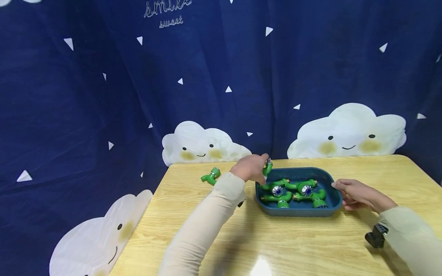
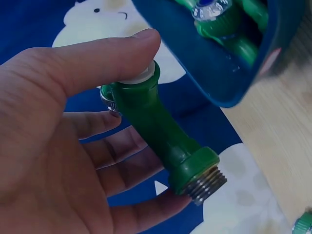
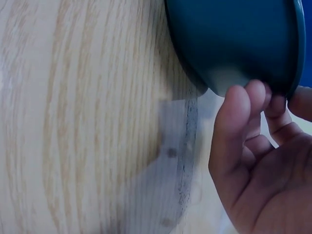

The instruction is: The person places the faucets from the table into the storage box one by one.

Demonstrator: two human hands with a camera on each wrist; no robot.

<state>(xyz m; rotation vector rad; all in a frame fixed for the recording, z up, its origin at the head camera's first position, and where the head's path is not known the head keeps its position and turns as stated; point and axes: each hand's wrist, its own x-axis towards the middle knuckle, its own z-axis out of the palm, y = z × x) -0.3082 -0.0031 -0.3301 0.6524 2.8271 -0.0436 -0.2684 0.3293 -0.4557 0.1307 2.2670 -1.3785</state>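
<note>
My left hand (image 1: 251,167) holds a green faucet (image 2: 158,122) above the left end of a dark blue plastic bin (image 1: 300,212). In the left wrist view the thumb lies over its top end and the fingers curl behind it, with the metal threaded end (image 2: 207,185) pointing away from the palm. Several green faucets (image 1: 317,196) lie in the bin, some with clear-and-blue knobs facing up. At the bin's right end, my right hand (image 1: 360,194) pinches the rim, thumb on the upper edge and fingers (image 3: 234,109) against the outer wall.
Another green faucet (image 1: 211,176) lies on the wooden table (image 1: 276,245), left of the bin. Behind the table's back edge hangs a dark blue curtain (image 1: 207,103) with white clouds and triangles. A small black device (image 1: 376,235) is on the right wrist.
</note>
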